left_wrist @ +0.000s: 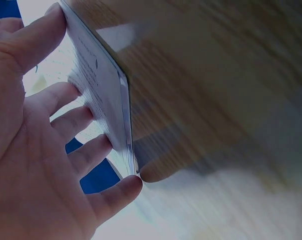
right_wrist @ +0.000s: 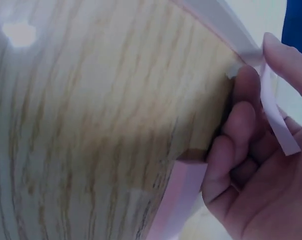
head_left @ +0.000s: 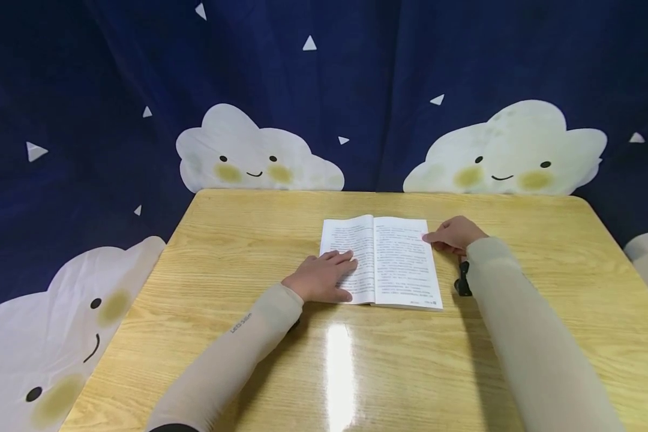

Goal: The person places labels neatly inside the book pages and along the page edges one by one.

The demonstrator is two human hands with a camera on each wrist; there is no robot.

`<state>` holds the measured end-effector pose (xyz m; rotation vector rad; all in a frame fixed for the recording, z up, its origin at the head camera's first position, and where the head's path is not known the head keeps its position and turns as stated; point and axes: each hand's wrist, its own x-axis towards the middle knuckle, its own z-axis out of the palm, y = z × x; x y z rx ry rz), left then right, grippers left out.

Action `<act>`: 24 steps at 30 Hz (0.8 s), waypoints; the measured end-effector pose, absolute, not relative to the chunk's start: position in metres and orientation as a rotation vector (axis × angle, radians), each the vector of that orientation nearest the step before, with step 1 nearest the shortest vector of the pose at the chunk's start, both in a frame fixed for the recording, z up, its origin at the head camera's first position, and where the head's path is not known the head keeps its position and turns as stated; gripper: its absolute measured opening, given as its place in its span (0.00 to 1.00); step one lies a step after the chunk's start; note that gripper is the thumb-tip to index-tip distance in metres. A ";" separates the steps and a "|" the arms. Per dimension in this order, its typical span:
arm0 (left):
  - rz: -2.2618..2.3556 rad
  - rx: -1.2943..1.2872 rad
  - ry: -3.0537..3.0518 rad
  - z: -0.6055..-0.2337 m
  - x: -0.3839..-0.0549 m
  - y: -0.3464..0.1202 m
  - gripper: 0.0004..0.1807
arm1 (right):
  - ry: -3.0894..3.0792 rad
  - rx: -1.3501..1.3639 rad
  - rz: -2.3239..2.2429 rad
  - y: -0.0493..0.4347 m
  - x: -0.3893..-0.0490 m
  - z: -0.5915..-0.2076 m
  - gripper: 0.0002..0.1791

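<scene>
a pale wood table [head_left: 248,240] fills the lower half of the head view, set against a dark blue curtain [head_left: 378,72] printed with white triangles and smiling clouds [head_left: 254,156]. two clouds rise behind the far edge, a third spreads at lower left, and part of another shows at the right of the frame. a streak of glare [head_left: 339,372] runs down the wood at bottom center.

an open book [head_left: 402,258] lies flat just right of the frame's center, nearer the table's far edge than the bottom of the picture. a narrow band of wood separates its top from that edge; wider stretches run left and right to the slanting side edges, and more wood extends below, between two pale sleeves [head_left: 545,336].

the left hand [head_left: 324,276] rests on the left page, fingers spread wide, gripping nothing. the right hand [head_left: 453,234], at the book's upper right edge, pinches a pink strip [right_wrist: 278,120] narrowly between thumb and forefinger, its other fingers curled. a pink pad [right_wrist: 178,197] stands at lower center of the right wrist view, just beside those fingers; whether they hold it, one cannot tell.
</scene>
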<state>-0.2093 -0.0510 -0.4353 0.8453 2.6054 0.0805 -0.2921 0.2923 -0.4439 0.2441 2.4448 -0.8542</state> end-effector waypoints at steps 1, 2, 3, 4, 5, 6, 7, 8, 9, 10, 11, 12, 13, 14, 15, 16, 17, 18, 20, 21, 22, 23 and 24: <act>0.082 0.847 2.607 -0.435 -0.209 -0.051 0.43 | 2.463 0.232 -0.830 0.291 -0.291 -0.442 0.23; 0.084 0.849 2.610 -0.435 -0.209 -0.052 0.43 | 2.482 0.221 -0.805 0.290 -0.290 -0.440 0.24; 0.084 0.850 2.614 -0.434 -0.209 -0.052 0.43 | 2.498 0.215 -0.785 0.288 -0.289 -0.438 0.25; 0.080 0.851 2.620 -0.434 -0.210 -0.053 0.42 | 2.519 0.204 -0.758 0.287 -0.289 -0.436 0.26; 0.074 0.850 2.627 -0.433 -0.210 -0.053 0.42 | 2.534 0.190 -0.738 0.286 -0.289 -0.434 0.27; 0.071 0.850 2.632 -0.433 -0.210 -0.053 0.42 | 2.546 0.177 -0.716 0.286 -0.289 -0.432 0.27; 0.071 0.851 2.632 -0.432 -0.210 -0.053 0.42 | 2.546 0.161 -0.702 0.286 -0.288 -0.430 0.27; 0.073 0.853 2.632 -0.432 -0.210 -0.052 0.42 | 2.535 0.155 -0.704 0.286 -0.288 -0.428 0.27; 0.073 0.857 2.634 -0.432 -0.211 -0.052 0.42 | 2.518 0.144 -0.713 0.287 -0.287 -0.426 0.27; 0.075 0.858 2.631 -0.432 -0.211 -0.051 0.42 | 2.500 0.135 -0.722 0.288 -0.287 -0.424 0.27; 0.076 0.858 2.628 -0.432 -0.210 -0.051 0.42 | 2.495 0.112 -0.721 0.289 -0.286 -0.422 0.27; 0.081 0.858 2.625 -0.433 -0.210 -0.050 0.42 | 2.517 0.081 -0.703 0.289 -0.285 -0.419 0.27; 0.085 0.858 2.621 -0.434 -0.209 -0.050 0.42 | 2.546 0.053 -0.688 0.290 -0.283 -0.416 0.26; 0.085 0.858 2.619 -0.435 -0.209 -0.050 0.42 | 2.596 0.013 -0.655 0.291 -0.281 -0.414 0.26; 0.084 0.858 2.618 -0.435 -0.208 -0.050 0.43 | 2.657 -0.025 -0.612 0.292 -0.279 -0.411 0.25; 0.084 0.857 2.616 -0.436 -0.208 -0.050 0.43 | 2.729 -0.061 -0.552 0.293 -0.276 -0.407 0.25; 0.081 0.859 2.618 -0.437 -0.207 -0.050 0.43 | 2.810 -0.104 -0.477 0.293 -0.273 -0.404 0.24; 0.079 0.860 2.619 -0.438 -0.207 -0.050 0.43 | 2.876 -0.138 -0.412 0.292 -0.270 -0.401 0.24; 0.075 0.866 2.622 -0.439 -0.207 -0.050 0.43 | 2.957 -0.223 -0.319 0.291 -0.262 -0.398 0.24; 0.077 0.866 2.623 -0.439 -0.208 -0.050 0.43 | 2.976 -0.256 -0.289 0.290 -0.259 -0.398 0.23; 0.076 0.867 2.625 -0.439 -0.208 -0.050 0.43 | 2.996 -0.300 -0.246 0.288 -0.255 -0.399 0.23; 0.075 0.867 2.626 -0.440 -0.208 -0.050 0.43 | 3.004 -0.341 -0.215 0.287 -0.252 -0.401 0.23; 0.075 0.867 2.624 -0.440 -0.208 -0.050 0.43 | 3.005 -0.374 -0.193 0.285 -0.248 -0.404 0.24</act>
